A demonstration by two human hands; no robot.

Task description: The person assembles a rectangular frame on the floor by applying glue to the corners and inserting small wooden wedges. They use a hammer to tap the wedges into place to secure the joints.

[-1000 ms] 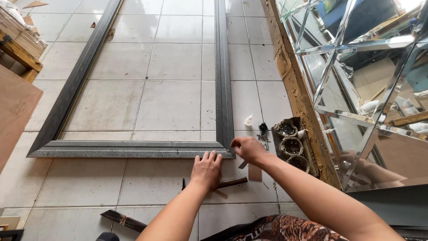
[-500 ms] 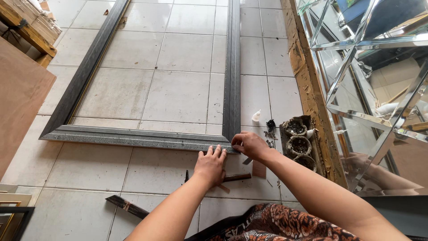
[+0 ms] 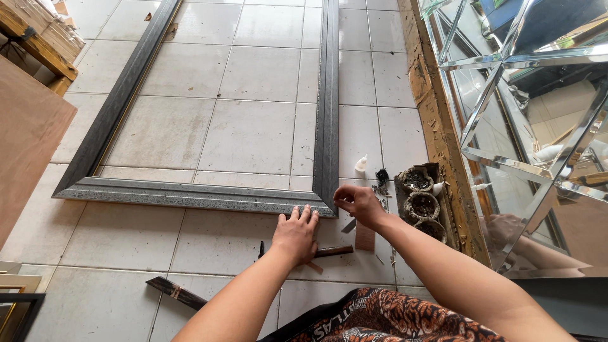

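since a second ago the view tips down a touch and the frame corner slides lower in the picture, while both hands hold almost the same spots by it. now the left hand (image 3: pixel 295 235) lies flat, fingers (image 3: pixel 303 215) spread wide, tips touching the near rail of the dark picture frame (image 3: pixel 326 120) right at its lower right corner, palm pressed over a dark-handled tool (image 3: pixel 334 251) on the tiled floor (image 3: pixel 253 133). right hand (image 3: pixel 358 201) hovers just beside that same corner, on its outer side, fingers pinched narrow as if around something tiny; what it is, too small to tell. judging by the pose, this is corner work on the mitre joint, and doing it well looks like a matter of keeping the flat hand steady so the rail does not creep, and bringing the pinch in square to the joint rather than at a slant. the corner sits between the two hands, touching the left fingertips, a hair off the right ones. near the right wrist lie a small brown block (image 3: pixel 365 237), a little white glue bottle (image 3: pixel 361 164) and a tray of round tins (image 3: pixel 423 202); a panelled mirror (image 3: pixel 525 114) leans along the right side, and a loose dark moulding strip (image 3: pixel 177 292) lies near the left forearm.
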